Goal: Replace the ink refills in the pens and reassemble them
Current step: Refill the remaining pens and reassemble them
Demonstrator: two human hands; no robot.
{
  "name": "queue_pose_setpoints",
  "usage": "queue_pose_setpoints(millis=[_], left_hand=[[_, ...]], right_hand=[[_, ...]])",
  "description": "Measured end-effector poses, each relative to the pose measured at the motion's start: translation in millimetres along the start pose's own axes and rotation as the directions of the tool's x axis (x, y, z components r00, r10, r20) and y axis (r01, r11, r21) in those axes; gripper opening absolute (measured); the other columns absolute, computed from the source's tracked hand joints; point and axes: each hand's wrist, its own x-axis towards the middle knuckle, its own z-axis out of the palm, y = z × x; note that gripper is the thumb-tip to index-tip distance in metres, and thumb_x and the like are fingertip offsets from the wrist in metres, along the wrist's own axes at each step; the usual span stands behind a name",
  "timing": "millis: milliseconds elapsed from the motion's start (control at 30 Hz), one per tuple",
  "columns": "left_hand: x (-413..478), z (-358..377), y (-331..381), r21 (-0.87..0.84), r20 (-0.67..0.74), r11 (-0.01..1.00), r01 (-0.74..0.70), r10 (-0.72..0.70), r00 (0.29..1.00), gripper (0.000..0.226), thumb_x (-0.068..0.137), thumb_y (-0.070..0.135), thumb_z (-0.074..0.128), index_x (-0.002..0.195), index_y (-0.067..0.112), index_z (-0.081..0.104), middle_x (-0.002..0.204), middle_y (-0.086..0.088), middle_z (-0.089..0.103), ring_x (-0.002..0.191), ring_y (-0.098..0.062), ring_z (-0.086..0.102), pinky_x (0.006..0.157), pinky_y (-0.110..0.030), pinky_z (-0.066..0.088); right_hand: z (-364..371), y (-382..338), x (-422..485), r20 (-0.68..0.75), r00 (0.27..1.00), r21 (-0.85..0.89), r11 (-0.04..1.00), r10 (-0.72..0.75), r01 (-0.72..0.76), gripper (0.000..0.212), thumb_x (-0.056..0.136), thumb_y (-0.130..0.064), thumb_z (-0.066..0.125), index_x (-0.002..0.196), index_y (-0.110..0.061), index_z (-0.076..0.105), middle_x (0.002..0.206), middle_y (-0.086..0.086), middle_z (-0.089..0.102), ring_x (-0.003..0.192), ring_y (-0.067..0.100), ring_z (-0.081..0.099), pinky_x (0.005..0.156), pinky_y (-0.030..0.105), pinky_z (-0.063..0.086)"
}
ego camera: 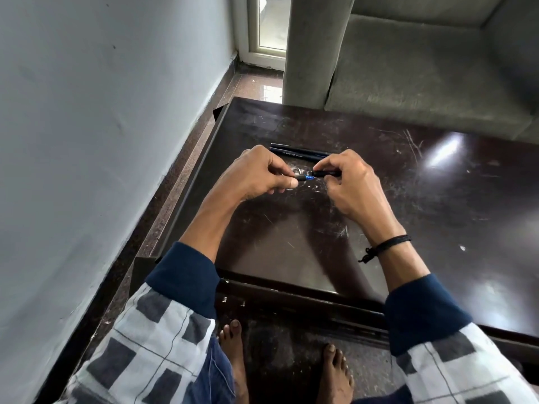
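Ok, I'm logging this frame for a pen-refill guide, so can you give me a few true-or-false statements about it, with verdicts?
1. The left hand and the right hand each grip one end of the same pen. True.
2. A red section shows between the two hands. False: the part showing there is a blue section.
3. The spare pens lie on the table just beyond the hands. True.
4. The black wristband is on the left wrist. False: it is on the right wrist.
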Motion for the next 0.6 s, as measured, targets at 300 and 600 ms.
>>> queue_pose_setpoints(millis=[300, 600], left_hand=[[-0.9, -2.6, -1.0, -0.019, -0.014, 1.0, 0.009, -0.01, 1.0, 0.013, 0.082, 0.031, 0.083, 0.094, 0.026, 0.082, 0.069, 0.006, 0.075, 0.058, -0.004, 0.063, 0.068, -0.023, 0.05], [-1.1, 5.2, 3.2, 0.029, -0.014, 1.0, 0.007, -0.006, 1.0, 0.006, 0.081, 0.036, 0.083, 0.084, 0.031, 0.081, 0.065, 0.008, 0.074, 0.058, -0.006, 0.067, 0.075, -0.031, 0.06]], right_hand=[[-8.7, 5.0, 1.5, -0.004, 0.996, 0.016, 0.996, 0.09, -0.09, 0.033, 0.091, 0.003, 0.057, 0.104, -0.023, 0.073, 0.105, -0.009, 0.055, 0.096, 0.01, 0.053, 0.073, 0.021, 0.036], [5.7, -8.8, -1.4, 0.082, 0.996, 0.068, 0.997, -0.044, 0.039, 0.028, 0.09, -0.001, 0.066, 0.107, -0.02, 0.076, 0.109, -0.004, 0.065, 0.106, 0.017, 0.062, 0.094, 0.036, 0.05]])
